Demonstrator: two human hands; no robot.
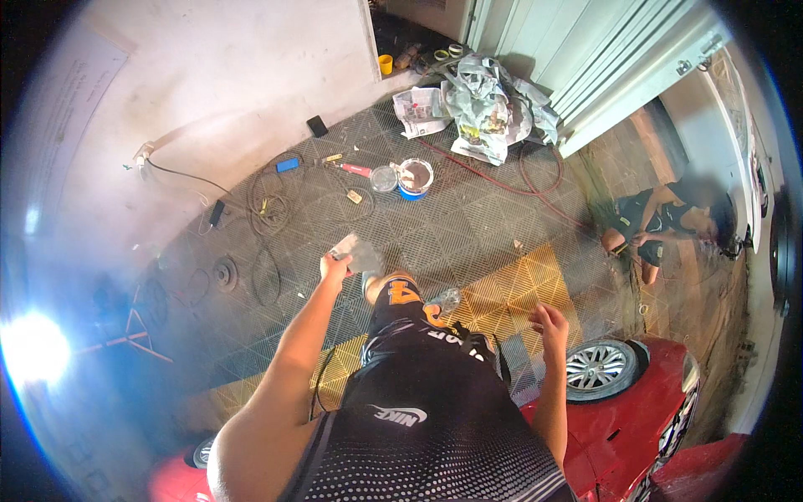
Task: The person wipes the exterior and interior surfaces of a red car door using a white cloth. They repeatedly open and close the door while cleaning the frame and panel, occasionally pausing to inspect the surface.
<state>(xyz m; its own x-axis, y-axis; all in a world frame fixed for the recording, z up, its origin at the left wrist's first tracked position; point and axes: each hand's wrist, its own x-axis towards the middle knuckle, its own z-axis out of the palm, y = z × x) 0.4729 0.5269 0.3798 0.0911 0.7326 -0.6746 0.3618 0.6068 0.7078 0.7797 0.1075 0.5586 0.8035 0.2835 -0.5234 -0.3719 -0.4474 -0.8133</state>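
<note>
Near the frame's centre the left hand (pixel 336 266) holds a small grey sanding pad (pixel 358 253) in a closed grip, raised above the dark tiled floor (pixel 468 226). The right hand (pixel 548 322) hangs empty at centre right, fingers loosely curled, above the red car (pixel 627 427) and its wheel (pixel 598 368). A paint tin (pixel 415 178) and crumpled newspapers (pixel 481 105) lie in the upper middle. Sanding would likely go best with the pad kept flat and the pressure light and even.
</note>
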